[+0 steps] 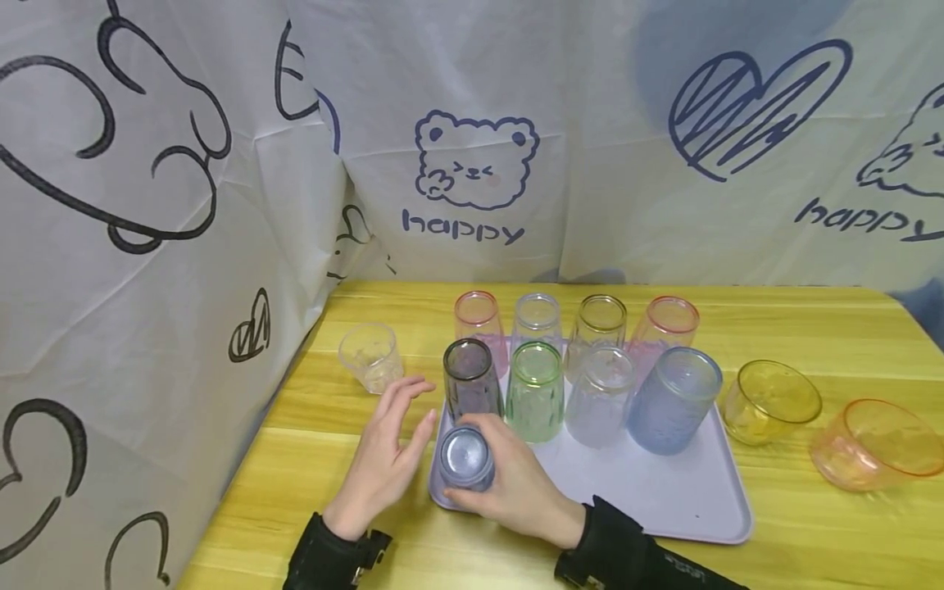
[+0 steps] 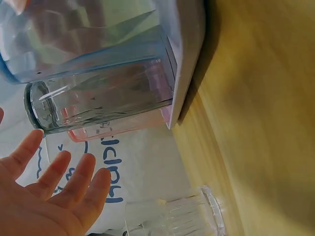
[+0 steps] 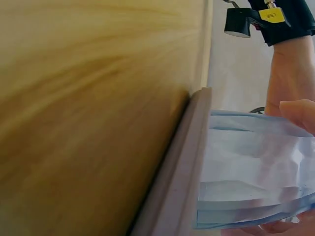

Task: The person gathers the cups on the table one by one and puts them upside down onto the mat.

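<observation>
I see the right hand (image 1: pixel 512 483) with thumb and fingers curled round a pale blue glass (image 1: pixel 466 460) at the lilac tray's (image 1: pixel 656 512) eight o'clock corner. At the glass's nine o'clock, the left hand (image 1: pixel 385 459) has its fingers spread, holding nothing. Farther out I have a green glass (image 1: pixel 534 401) toward half past one, a dark glass (image 1: pixel 474 389) at twelve, and a clear cup (image 1: pixel 372 360) near half past ten on the wooden table (image 1: pixel 295 475). Beyond hangs a printed sheet (image 1: pixel 619 205).

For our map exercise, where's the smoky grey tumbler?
In the head view, the smoky grey tumbler stands on the lilac tray at left, beside the green tumbler.
</observation>
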{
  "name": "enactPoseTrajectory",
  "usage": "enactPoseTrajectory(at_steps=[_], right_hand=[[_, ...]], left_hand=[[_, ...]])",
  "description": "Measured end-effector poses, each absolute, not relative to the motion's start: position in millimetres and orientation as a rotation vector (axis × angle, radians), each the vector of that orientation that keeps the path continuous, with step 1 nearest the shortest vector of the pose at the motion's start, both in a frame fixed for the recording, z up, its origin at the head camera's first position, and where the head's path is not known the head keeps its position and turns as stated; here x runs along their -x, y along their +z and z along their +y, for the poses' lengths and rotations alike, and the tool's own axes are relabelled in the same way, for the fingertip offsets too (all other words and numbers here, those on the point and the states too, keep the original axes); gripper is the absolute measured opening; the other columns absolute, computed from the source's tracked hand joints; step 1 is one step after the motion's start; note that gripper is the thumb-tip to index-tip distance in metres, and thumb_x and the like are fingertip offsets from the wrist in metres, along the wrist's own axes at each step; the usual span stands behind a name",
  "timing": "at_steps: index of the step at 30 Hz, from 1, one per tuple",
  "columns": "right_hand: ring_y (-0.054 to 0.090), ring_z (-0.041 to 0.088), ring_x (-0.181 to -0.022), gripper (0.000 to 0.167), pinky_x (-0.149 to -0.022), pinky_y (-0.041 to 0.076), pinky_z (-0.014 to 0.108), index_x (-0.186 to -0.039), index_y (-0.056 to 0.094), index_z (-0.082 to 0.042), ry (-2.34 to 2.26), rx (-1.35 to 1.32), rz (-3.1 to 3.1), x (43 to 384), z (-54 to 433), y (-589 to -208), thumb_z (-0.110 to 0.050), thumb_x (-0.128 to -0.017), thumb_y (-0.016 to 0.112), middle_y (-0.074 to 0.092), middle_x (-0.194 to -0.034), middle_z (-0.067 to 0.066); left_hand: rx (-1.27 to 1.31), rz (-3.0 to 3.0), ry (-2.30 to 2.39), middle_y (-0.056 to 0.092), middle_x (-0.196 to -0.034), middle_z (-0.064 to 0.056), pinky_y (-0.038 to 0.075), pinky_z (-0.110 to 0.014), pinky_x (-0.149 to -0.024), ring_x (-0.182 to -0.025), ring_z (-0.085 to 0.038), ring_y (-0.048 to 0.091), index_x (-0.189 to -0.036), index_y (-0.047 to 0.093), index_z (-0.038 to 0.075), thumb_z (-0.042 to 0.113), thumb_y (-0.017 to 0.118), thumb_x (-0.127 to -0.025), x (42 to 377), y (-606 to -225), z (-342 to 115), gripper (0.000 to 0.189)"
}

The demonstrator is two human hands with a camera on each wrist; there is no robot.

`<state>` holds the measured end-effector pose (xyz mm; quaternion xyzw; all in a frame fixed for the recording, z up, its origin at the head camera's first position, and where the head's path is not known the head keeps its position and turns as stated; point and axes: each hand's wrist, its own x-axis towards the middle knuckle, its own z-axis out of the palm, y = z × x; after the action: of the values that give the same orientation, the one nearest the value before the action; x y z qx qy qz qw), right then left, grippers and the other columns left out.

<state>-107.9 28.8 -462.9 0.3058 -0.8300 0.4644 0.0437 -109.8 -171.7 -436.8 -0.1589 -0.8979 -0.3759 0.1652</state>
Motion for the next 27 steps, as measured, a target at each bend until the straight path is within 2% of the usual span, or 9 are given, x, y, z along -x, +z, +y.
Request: enactPoseTrajectory(at_steps=[9, 17, 23, 27], right_hand=[[0.061, 0.013, -0.103, 0.077, -0.087, 0.057, 0.03, -0.134, 0.054, -0.012, 1.353, -0.863, -2.642, 109, 28, -463, -0.031, -0.069, 0.091, 0.057, -0.122, 0.003], [0.062, 0.014, -0.104, 0.082, -0.085, 0.058, 0.03, -0.134, 0.052, -0.009, 1.241, -0.873, -2.648, 113, 31, -467, -0.036, -0.068, 0.092, 0.059, -0.122, 0.005], [0.061, 0.02, -0.115, 0.093, -0.095, 0.057, 0.04, -0.139, 0.047, -0.005, 1.231, -0.882, -2.719, 112, 39, -467, -0.037, -0.066, 0.094, 0.058, -0.13, 0.008], [0.06, 0.025, -0.119, 0.095, -0.1, 0.055, 0.047, -0.142, 0.043, -0.003, 1.204, -0.892, -2.824, 110, 46, -466, -0.031, -0.066, 0.093, 0.057, -0.133, 0.011]], left_hand=[[0.46, -2.648, -1.039, 0.055, -0.141, -0.009, 0.05, -0.055, -0.105, -0.129, -0.032, 0.058, -0.134, 0.059, 0.011, 0.028, 0.056, -0.102, 108, -440, -170, 0.036], [0.436, -2.754, -1.085, 0.062, -0.133, -0.003, 0.055, -0.048, -0.092, -0.116, -0.028, 0.064, -0.132, 0.061, 0.016, 0.034, 0.053, -0.104, 107, -444, -168, 0.034], [0.417, -2.833, -1.161, 0.065, -0.131, -0.003, 0.056, -0.049, -0.094, -0.115, -0.025, 0.065, -0.133, 0.062, 0.017, 0.035, 0.053, -0.104, 105, -444, -166, 0.035], [0.421, -2.896, -1.185, 0.067, -0.126, -0.002, 0.057, -0.048, -0.094, -0.111, -0.021, 0.066, -0.134, 0.062, 0.017, 0.036, 0.053, -0.104, 103, -443, -164, 0.037]])
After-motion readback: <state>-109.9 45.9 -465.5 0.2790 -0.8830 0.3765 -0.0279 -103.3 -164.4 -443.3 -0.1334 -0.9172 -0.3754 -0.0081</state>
